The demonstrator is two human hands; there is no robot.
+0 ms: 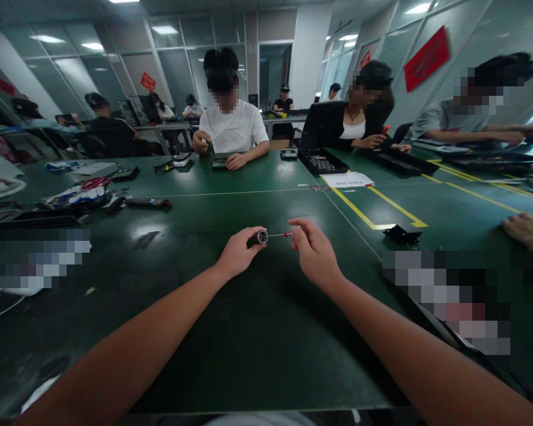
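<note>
My left hand (pixel 240 251) is closed around a small black cylinder (pixel 262 237), whose round end with a pale ring faces me and slightly right. What sort of part it is, I cannot make out. Between thumb and fingers of my right hand (pixel 313 248) is a screwdriver (pixel 286 235) with a red handle. Its thin metal shaft points left and reaches the cylinder's round end. Whether the tip is inside or only beside the rim cannot be seen. Both hands are held over the middle of the green table (pixel 249 331).
Tools and cables, among them red-handled pliers (pixel 95 183), lie at the left with a dark pen-like tool (pixel 148 203). At right are a black bracket-like part (pixel 402 234) and a co-worker's hand (pixel 526 231). Black trays (pixel 323 161) stand before co-workers across the table.
</note>
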